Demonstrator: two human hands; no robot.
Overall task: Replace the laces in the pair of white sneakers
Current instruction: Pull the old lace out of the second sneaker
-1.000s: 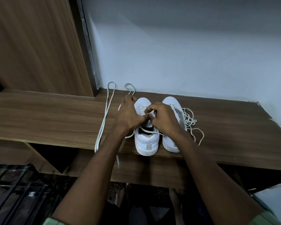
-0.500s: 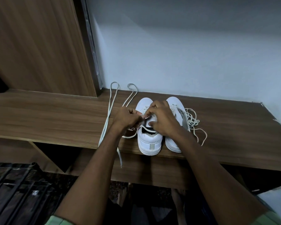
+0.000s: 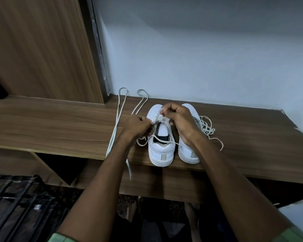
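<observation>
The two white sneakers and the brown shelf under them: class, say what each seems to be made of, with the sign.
White sneakers: smooth, matt uppers, probably leather or a synthetic; ribbed soles look like rubber. Brown shelf: streaked grain with an even, flat sheen suggests wood-look laminate on board, though real veneer cannot be ruled out.

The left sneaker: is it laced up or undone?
Partly undone. The left sneaker gapes open at the tongue, a loose lace trails across its collar, and both hands pinch lace near the eyelets.
</observation>
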